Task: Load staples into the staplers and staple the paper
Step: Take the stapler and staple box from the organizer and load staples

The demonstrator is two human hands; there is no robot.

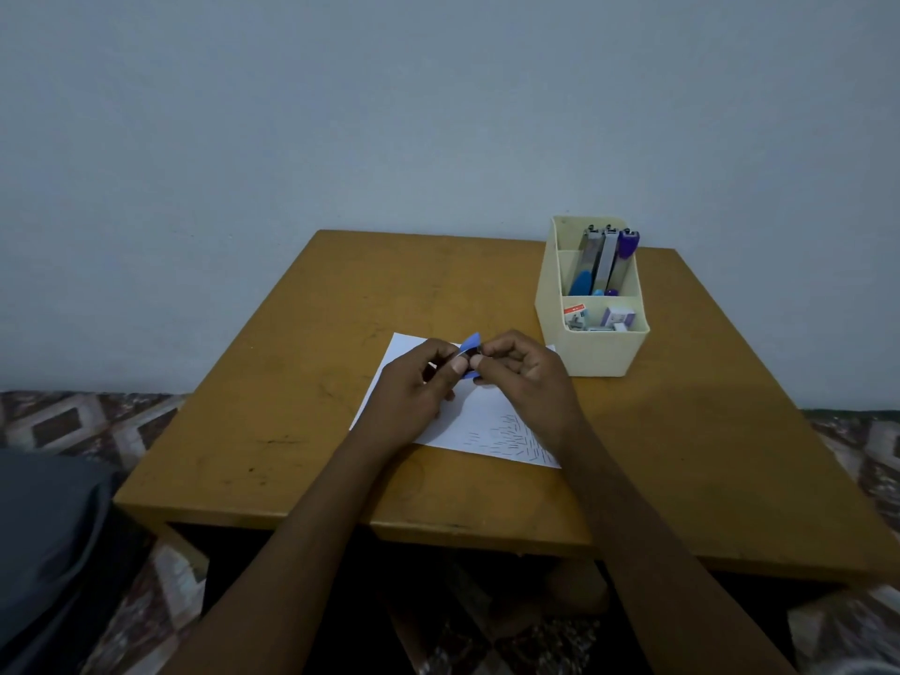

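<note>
Small blue plastic stapler [470, 344] held above white paper sheet [487, 421] on the wooden table [292, 382]; body mostly hidden by fingers. Left hand [414, 387] grips it, thumb on top. Right hand [521, 377] pinches its end. Many staples dot the paper's near corner.

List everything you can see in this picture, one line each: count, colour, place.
table: one, yellow-brown, middle of view.
paper: one, white, on the table's middle.
staples: many, dark, in the paper's near right part.
stapler: one, blue, held over the paper.
box: one, cream, table's far right.
upright staplers: three, blue, grey, purple, box's back compartment.
staple packs: two, pale, box's front compartment.
left hand: one, grips the stapler.
right hand: one, pinches the stapler.
</note>
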